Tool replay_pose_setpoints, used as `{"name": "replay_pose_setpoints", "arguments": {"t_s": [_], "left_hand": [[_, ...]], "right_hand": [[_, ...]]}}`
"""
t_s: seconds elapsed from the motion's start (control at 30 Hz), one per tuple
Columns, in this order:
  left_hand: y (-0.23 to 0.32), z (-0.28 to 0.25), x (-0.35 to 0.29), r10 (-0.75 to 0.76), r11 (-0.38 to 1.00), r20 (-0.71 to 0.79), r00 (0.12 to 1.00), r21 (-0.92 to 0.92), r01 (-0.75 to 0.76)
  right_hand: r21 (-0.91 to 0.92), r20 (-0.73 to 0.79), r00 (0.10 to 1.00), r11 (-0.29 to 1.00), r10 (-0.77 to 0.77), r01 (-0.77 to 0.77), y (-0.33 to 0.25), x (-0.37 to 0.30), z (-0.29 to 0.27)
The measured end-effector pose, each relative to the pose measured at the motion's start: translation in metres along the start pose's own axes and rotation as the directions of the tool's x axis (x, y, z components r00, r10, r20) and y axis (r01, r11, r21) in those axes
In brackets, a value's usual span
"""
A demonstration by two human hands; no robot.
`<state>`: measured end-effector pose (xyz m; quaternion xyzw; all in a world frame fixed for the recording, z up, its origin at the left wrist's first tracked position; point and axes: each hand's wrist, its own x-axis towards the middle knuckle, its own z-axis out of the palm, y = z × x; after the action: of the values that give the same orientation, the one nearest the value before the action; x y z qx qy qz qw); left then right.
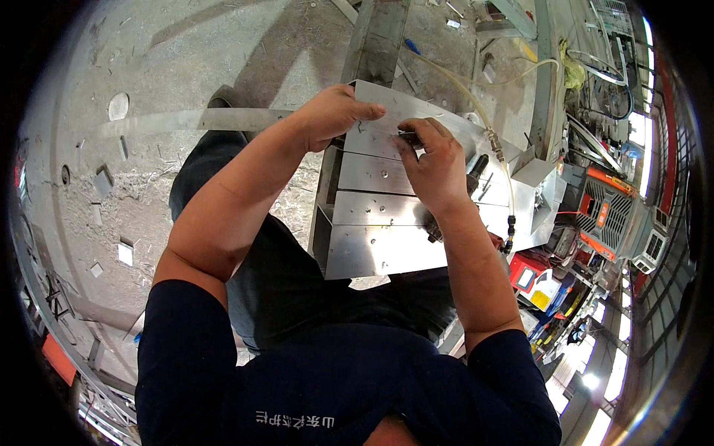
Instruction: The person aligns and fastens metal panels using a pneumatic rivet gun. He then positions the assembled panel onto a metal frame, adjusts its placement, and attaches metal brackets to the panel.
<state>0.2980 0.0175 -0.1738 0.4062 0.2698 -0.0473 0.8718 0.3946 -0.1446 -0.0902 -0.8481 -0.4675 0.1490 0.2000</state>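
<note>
Your left hand (338, 115) is at the left end of the far metal section (375, 143), its thumb stretched over the upper face and its fingers dropping out of sight at the edge; you cannot tell from this view how firmly they close. Your right hand (437, 162) is bent over that same section, thumb and forefinger curled close together with something small and dark between them, too hidden to identify or to say whether it is pinched.

Nearest you, your navy shirt (320, 372) gives way to dark trousers (275, 297), with the near metal section (364, 249) just above your lap. Two more sections lie between it and the far one, side by side, small holes showing in their faces. A dark tool (477, 175) lies beside your right wrist, partly covered by it, and a clear yellowish hose (480, 104) with metal fittings runs just past it.

Off to your right are a red-and-white box (526, 279) and, farther out, an orange-and-grey machine (604, 212). Beyond the sections stands a steel beam (379, 41), above concrete floor (186, 74) littered with metal scraps.
</note>
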Motion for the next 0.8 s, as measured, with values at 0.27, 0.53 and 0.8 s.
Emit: {"name": "replay_pose_setpoints", "arguments": {"t_s": [0.27,0.53,0.8], "left_hand": [[0.001,-0.001,0.000,0.000,1.000,0.053,0.999,-0.016,0.001],[0.006,0.003,-0.003,-0.004,1.000,0.070,0.998,-0.013,0.005],[-0.007,-0.002,0.009,-0.010,1.000,0.034,0.999,-0.013,0.010]], "right_hand": [[-0.018,0.015,0.998,0.998,-0.053,0.053,0.000,-0.003,-0.001],[-0.066,-0.018,1.000,0.998,-0.025,0.023,0.003,-0.009,-0.005],[-0.294,0.014,0.852,0.817,0.523,-0.497,0.044,-0.091,-0.087]]}}
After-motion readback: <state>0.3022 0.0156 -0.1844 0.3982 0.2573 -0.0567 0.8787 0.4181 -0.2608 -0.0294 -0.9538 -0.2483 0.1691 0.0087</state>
